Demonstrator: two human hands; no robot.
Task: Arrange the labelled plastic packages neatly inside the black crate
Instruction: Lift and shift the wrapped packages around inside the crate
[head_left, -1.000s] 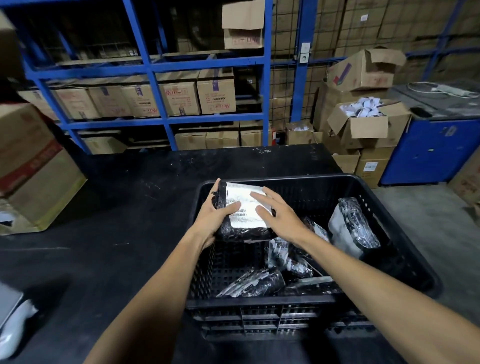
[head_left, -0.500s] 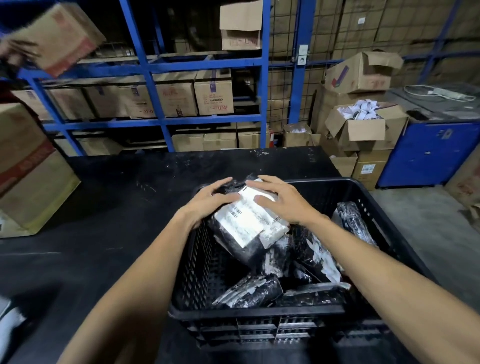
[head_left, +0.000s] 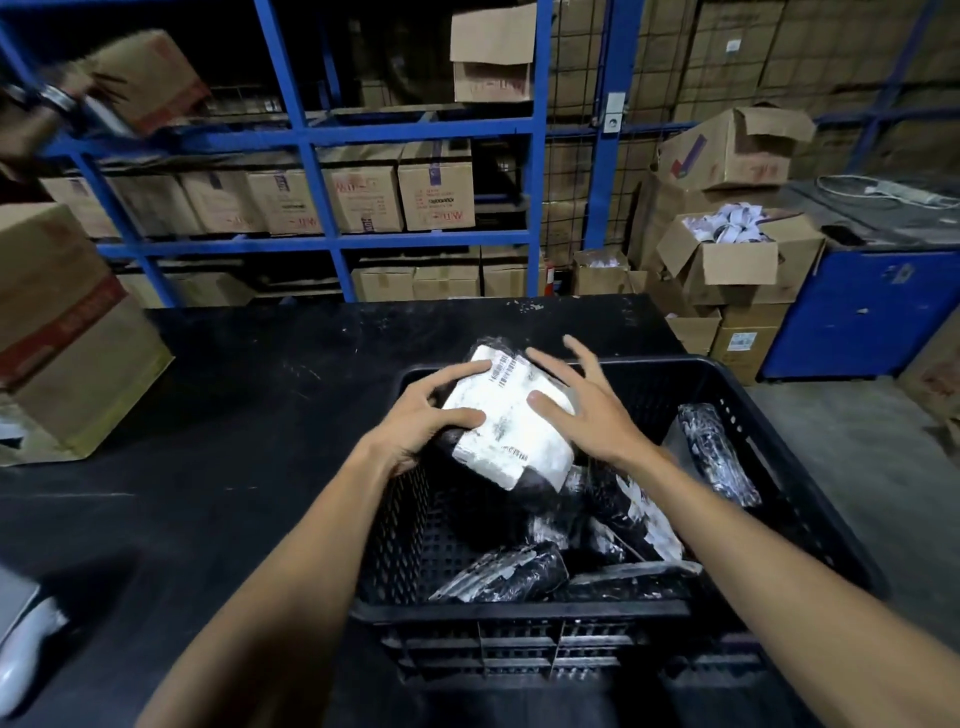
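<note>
A black slatted crate (head_left: 519, 618) stands on the dark table. Over its far-left corner I hold a black plastic package with a big white label (head_left: 511, 431), tilted, label up. My left hand (head_left: 431, 415) grips its left edge, thumb on the label. My right hand (head_left: 587, 410) rests on its right side with fingers spread and partly lifted. Several more labelled black packages lie loose in the crate: one at the front (head_left: 506, 571), one in the middle (head_left: 644, 514), one leaning on the right wall (head_left: 717, 457).
The black table (head_left: 208, 441) runs left of the crate, with a large cardboard box (head_left: 62, 332) at its left edge and a white object (head_left: 26, 654) at the near left. Blue shelving (head_left: 311, 135) with cartons stands behind. Open boxes (head_left: 737, 254) and a blue cabinet (head_left: 872, 312) stand at the right.
The held package has turned from upright to tilted with its label facing up, near the crate's far-left corner. My right fingers have spread and lifted. A carton moves at the upper left.
</note>
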